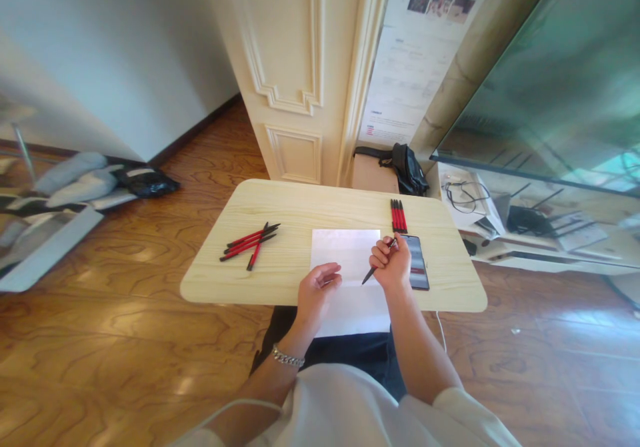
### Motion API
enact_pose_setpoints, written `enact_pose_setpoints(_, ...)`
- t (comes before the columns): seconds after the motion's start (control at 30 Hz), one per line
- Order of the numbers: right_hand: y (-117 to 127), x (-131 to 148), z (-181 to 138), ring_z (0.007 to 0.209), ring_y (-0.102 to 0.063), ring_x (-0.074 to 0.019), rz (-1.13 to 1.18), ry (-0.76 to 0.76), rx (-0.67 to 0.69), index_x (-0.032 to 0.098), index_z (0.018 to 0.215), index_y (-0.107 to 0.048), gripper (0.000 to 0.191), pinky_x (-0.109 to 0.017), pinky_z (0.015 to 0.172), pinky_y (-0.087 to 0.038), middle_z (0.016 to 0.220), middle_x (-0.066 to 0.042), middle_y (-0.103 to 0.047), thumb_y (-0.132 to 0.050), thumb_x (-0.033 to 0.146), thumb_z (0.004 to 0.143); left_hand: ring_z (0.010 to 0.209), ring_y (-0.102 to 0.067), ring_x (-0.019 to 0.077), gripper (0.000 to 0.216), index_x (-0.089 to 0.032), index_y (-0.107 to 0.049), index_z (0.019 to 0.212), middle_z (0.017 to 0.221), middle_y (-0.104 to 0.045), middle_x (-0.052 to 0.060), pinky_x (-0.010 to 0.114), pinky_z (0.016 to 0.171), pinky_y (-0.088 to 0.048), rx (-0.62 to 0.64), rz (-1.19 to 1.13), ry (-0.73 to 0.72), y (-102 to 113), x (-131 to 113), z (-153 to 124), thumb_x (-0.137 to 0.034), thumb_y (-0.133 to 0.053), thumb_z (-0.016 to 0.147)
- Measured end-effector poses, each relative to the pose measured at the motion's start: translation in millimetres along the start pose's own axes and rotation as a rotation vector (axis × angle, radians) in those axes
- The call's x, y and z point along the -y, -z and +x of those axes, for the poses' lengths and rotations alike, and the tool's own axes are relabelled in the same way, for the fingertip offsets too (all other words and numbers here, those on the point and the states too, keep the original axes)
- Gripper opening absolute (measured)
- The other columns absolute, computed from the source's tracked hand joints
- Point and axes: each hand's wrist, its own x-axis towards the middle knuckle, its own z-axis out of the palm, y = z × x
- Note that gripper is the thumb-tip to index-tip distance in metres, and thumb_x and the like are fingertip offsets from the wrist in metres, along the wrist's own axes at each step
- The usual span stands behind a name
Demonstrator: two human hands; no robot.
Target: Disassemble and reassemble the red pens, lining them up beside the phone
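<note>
My right hand (pixel 393 264) is closed round a pen (pixel 369 276), whose dark end points down and left over a white sheet of paper (pixel 350 310). Most of the pen's barrel is hidden by my fingers. Over the paper's left edge is my left hand (pixel 317 290), its fingers loosely curved, the thumb apart from them, and nothing visible in it. Several red and black pens (pixel 253 242) lie in a crossed pile on the left of the table. More red and black pens (pixel 399 216) lie side by side at the back right, just behind a phone (pixel 417 264).
The pale wooden table (pixel 280 200) has rounded corners, and the paper overhangs its front edge. Behind it sit a black bag (pixel 407 170) and a cream panelled door (pixel 295 100). A cabinet with routers (pixel 530 220) stands at the right, below a large screen (pixel 560 100).
</note>
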Motion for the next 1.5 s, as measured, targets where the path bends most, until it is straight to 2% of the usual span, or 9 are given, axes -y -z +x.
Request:
enact_pose_setpoints(0.3,5,-2,5,0.037,-0.021,-0.0066,0.047,-0.017,0.004,0.021,0.067,-0.051,0.039,-0.020,0.034,-0.015,0.051,0.006,-0.034,-0.049,0.059,0.078,0.083,-0.064,0.0176,0.030,-0.017,-0.067,0.095,0.098,-0.069,0.009,0.030,0.076,-0.050,0.009,0.088,-0.034,1,3,0,-0.027,-0.072,0.067)
enact_pose_setpoints(0.47,13,0,8,0.037,-0.022,-0.0061,0.104,-0.017,-0.007,0.021,0.067,-0.052,0.036,-0.019,0.031,-0.016,0.050,0.007,-0.034,-0.051,0.054,0.080,0.082,-0.064,0.0195,0.027,-0.019,-0.067,0.099,0.092,-0.069,0.007,0.030,0.074,-0.050,0.119,0.286,-0.097,4,0,10,-0.030,-0.065,0.075)
enact_pose_setpoints(0.67,14,13,10,0.042,-0.036,-0.0053,0.123,0.016,0.020,0.019,0.077,-0.058,0.037,-0.016,0.029,-0.020,0.061,0.002,-0.049,-0.057,0.056,0.078,0.092,-0.060,0.0237,0.023,-0.022,-0.068,0.101,0.106,-0.066,0.009,0.038,0.089,-0.044,0.220,0.713,-0.498,-14,-8,45,-0.024,-0.058,0.081)
enact_pose_setpoints(0.83,18,19,15,0.052,-0.053,-0.0098,-0.074,0.121,-0.201,0.018,0.068,-0.056,0.046,-0.019,0.040,-0.040,0.063,-0.001,-0.057,-0.047,0.062,0.080,0.109,-0.052,0.0263,0.031,-0.016,-0.060,0.114,0.127,-0.056,0.011,0.041,0.096,-0.037,0.329,1.132,-0.664,-40,-2,72,-0.019,-0.049,0.085)
enact_pose_setpoints(0.97,25,16,19,0.036,-0.045,-0.0088,-0.321,0.285,-0.440,0.017,0.069,-0.060,0.065,-0.021,0.036,-0.035,0.042,0.002,-0.047,-0.029,0.074,0.079,0.113,-0.050,0.0252,0.032,-0.012,-0.057,0.117,0.130,-0.053,0.012,0.040,0.098,-0.034,0.372,1.346,-0.669,-45,6,79,-0.021,-0.046,0.088)
enact_pose_setpoints(1.07,26,9,21,0.038,-0.050,-0.0112,-0.347,0.252,-0.416,0.016,0.082,-0.064,0.069,-0.023,0.040,-0.040,0.044,0.000,-0.053,-0.030,0.075,0.077,0.115,-0.049,0.0239,0.032,-0.012,-0.056,0.117,0.127,-0.055,0.012,0.039,0.098,-0.034,0.381,1.367,-0.693,-43,9,80,-0.021,-0.045,0.089)
enact_pose_setpoints(1.2,21,-4,26,0.058,-0.064,-0.0176,-0.321,0.165,-0.269,0.014,0.092,-0.064,0.061,-0.030,0.055,-0.052,0.067,-0.008,-0.067,-0.045,0.070,0.075,0.116,-0.049,0.0236,0.033,-0.013,-0.055,0.118,0.128,-0.054,0.013,0.038,0.098,-0.034,0.376,1.334,-0.698,-40,8,80,-0.022,-0.047,0.088)
enact_pose_setpoints(1.33,22,-20,36,0.051,-0.057,-0.0118,-0.560,0.363,-0.324,0.016,0.080,-0.061,0.038,-0.023,0.051,-0.046,0.059,0.001,-0.062,-0.073,0.047,0.062,0.116,-0.050,0.0239,0.034,-0.013,-0.054,0.120,0.129,-0.054,0.013,0.039,0.097,-0.035,0.377,1.289,-0.693,-39,9,81,-0.021,-0.048,0.088)
enact_pose_setpoints(1.5,30,-33,46,0.047,-0.053,-0.0119,-0.761,0.430,-0.361,0.018,0.080,-0.061,0.028,-0.023,0.047,-0.039,0.053,0.002,-0.059,-0.059,0.045,0.073,0.117,-0.050,0.0243,0.033,-0.013,-0.055,0.119,0.128,-0.055,0.014,0.040,0.096,-0.036,0.372,1.242,-0.702,-38,12,83,-0.021,-0.048,0.088)
